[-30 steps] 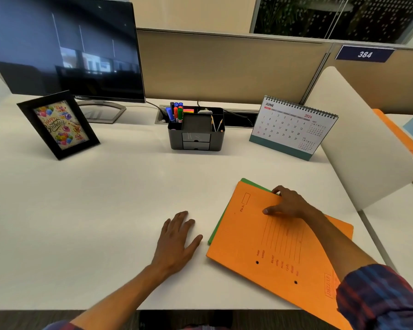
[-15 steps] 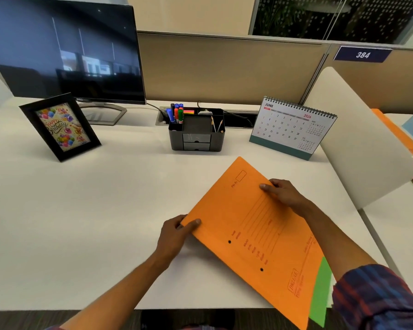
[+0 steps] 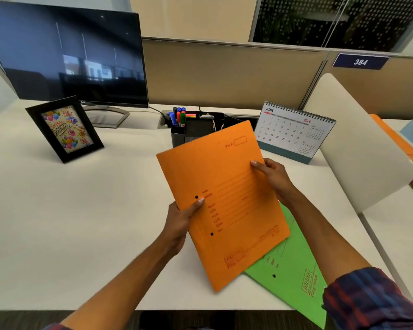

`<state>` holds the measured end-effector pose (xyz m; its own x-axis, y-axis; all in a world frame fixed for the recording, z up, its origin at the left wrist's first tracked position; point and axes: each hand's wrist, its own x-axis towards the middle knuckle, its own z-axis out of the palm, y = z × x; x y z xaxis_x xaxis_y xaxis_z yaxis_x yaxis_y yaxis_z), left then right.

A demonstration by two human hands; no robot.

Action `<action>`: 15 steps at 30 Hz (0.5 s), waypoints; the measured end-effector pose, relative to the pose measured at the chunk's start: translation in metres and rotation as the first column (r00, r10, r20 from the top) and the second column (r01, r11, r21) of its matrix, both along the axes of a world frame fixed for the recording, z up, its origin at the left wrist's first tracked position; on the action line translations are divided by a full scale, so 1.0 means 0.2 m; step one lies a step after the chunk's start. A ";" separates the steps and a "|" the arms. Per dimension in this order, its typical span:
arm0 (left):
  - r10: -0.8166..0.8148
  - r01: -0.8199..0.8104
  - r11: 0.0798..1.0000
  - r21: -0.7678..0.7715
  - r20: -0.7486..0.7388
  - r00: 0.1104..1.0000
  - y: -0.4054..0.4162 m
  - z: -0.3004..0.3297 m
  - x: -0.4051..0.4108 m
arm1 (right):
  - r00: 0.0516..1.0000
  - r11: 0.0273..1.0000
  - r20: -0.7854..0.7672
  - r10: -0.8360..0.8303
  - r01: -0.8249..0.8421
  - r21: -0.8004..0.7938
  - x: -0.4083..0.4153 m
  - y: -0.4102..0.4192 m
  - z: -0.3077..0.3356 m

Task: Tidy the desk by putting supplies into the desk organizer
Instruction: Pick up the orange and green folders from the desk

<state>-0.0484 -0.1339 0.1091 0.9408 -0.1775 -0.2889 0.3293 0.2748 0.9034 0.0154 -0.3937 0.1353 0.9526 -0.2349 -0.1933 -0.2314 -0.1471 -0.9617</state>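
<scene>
Both hands, left (image 3: 180,223) and right (image 3: 275,178), grip the orange folder (image 3: 224,201) by its side edges, tilted above the table (image 3: 81,222) before the organizer (image 3: 191,133); next, likely, it must be stood into a slot there.

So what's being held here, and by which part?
The orange folder, lifted off the desk: left hand pinches its left edge by the punch holes, right hand holds its right edge.
</scene>
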 end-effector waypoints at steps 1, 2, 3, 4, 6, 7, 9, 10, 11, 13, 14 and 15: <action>-0.004 0.004 1.000 -0.001 0.019 1.000 0.02 0.03 0.02 | 1.000 1.000 0.012 0.011 -0.011 0.005 0.00 0.00 0.01; -0.002 0.002 1.000 -0.003 0.037 0.999 0.04 0.06 0.04 | 1.000 0.999 0.011 0.029 -0.030 0.012 0.00 -0.01 0.02; 0.004 -0.004 1.000 -0.002 0.055 0.998 0.06 0.09 0.07 | 0.999 0.998 0.004 0.053 -0.053 0.022 -0.01 -0.01 0.03; 0.012 -0.012 1.000 -0.001 0.067 0.998 0.08 0.13 0.09 | 0.996 0.995 0.001 0.085 -0.085 0.042 -0.02 -0.01 0.04; 0.019 -0.021 1.000 0.016 0.095 0.995 0.13 0.18 0.13 | 0.989 0.985 0.016 0.148 -0.149 0.090 -0.05 0.02 0.07; 0.020 -0.023 0.999 0.027 0.109 0.994 0.15 0.21 0.15 | 0.988 0.981 0.036 0.150 -0.153 0.119 -0.06 0.03 0.08; 0.025 -0.031 0.999 0.041 0.131 0.991 0.19 0.24 0.18 | 0.990 0.974 0.103 0.096 -0.115 0.197 -0.07 0.06 0.11; 0.026 -0.033 0.998 0.047 0.138 0.990 0.20 0.25 0.19 | 0.989 0.967 0.136 0.066 -0.097 0.235 -0.08 0.08 0.13; 0.021 -0.030 0.998 0.056 0.144 0.989 0.22 0.25 0.20 | 0.986 0.960 0.159 0.042 -0.084 0.267 -0.08 0.10 0.15; 0.006 -0.020 0.996 0.087 0.152 0.988 0.23 0.25 0.20 | 0.985 0.949 0.173 0.008 -0.062 0.309 -0.09 0.13 0.18; 0.005 -0.021 0.995 0.101 0.157 0.988 0.23 0.25 0.20 | 0.984 0.947 0.176 0.003 -0.059 0.315 -0.10 0.14 0.20; 0.006 -0.024 0.994 0.110 0.163 0.987 0.24 0.24 0.20 | 0.984 0.947 0.176 0.003 -0.059 0.316 -0.10 0.14 0.20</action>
<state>-0.0088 -0.0865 0.1575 0.9791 -0.1387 -0.1490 0.1722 0.1735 0.9697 -0.0039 -0.3647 0.1748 0.9836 -0.1578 -0.0869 -0.0598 0.1690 -0.9838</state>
